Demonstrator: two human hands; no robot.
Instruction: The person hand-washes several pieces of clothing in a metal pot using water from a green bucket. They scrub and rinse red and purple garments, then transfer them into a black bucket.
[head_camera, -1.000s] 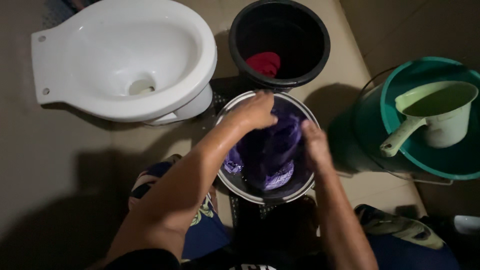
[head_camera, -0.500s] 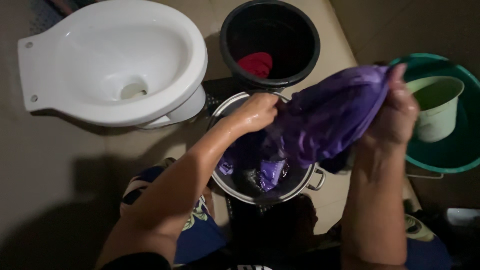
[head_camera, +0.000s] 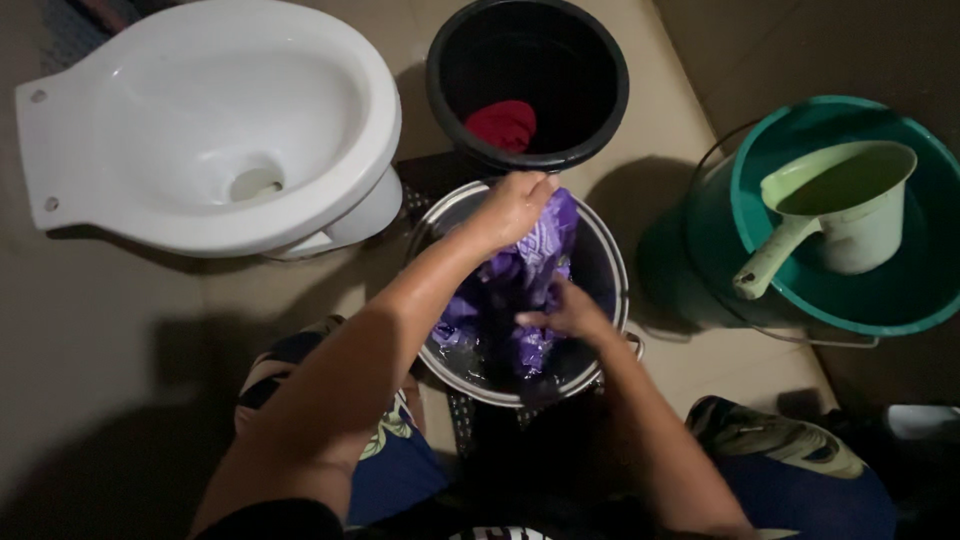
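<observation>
A wet purple cloth (head_camera: 530, 265) lies bunched in a round metal basin (head_camera: 612, 262) on the floor between my knees. My left hand (head_camera: 512, 208) grips the cloth's upper end at the basin's far rim. Lower in the basin, my right hand (head_camera: 568, 315) presses and holds the cloth's lower folds. Water glistens at the basin's bottom.
A white toilet bowl (head_camera: 200, 130) stands at the upper left. Just beyond the basin a black bucket (head_camera: 527, 80) holds a red cloth (head_camera: 500, 124). At the right a teal bucket (head_camera: 850, 290) carries a pale green dipper (head_camera: 840, 205). Tiled floor surrounds everything.
My right hand had lifted the purple cloth high to the right over the teal bucket; it has now come back down into the basin. The left hand stayed at the far rim.
</observation>
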